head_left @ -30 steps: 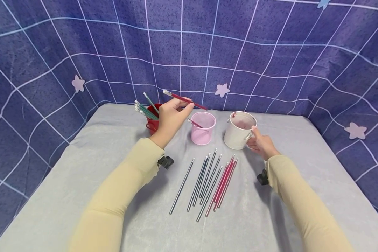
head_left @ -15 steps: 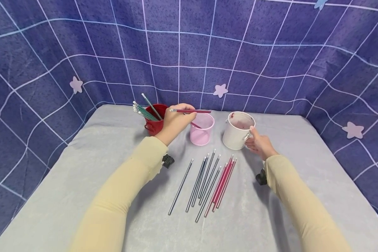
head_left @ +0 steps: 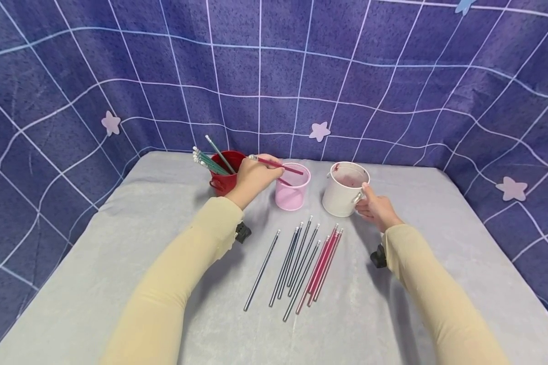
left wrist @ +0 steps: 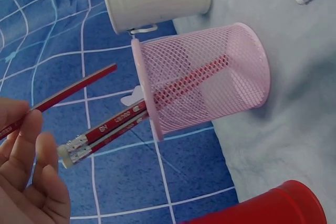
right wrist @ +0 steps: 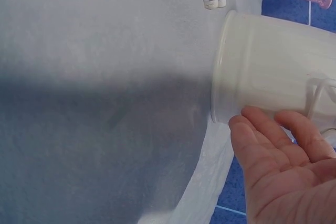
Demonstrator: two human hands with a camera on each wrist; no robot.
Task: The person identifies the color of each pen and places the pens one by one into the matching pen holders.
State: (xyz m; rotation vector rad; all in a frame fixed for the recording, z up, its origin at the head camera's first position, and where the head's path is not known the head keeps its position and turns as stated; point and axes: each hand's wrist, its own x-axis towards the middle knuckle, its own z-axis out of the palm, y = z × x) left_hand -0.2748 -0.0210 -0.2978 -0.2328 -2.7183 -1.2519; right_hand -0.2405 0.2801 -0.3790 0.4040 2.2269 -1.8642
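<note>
Pinching a red pencil [head_left: 292, 170] between its fingers [left wrist: 23, 153], the left hand [head_left: 254, 176] I watch from my remote post hovers beside a pink mesh cup [head_left: 289, 198], the pencil tilted, its tip just outside the rim. Two more red pencils [left wrist: 113, 123] lean inside that cup, their eraser ends jutting out over the rim. The right hand [head_left: 378, 209] rests loosely extended fingers against the side of a white bucket [head_left: 340, 196], which stands upright near the cup. Just beside the left hand, a red bucket [head_left: 224, 185] holds green pencils [head_left: 209, 162], while dark blue pencils [head_left: 262, 271] and loose red pencils [head_left: 321, 266] lie side by side on the grey surface [head_left: 118, 228] in front, a blue grid-patterned cloth [head_left: 237, 71] behind
</note>
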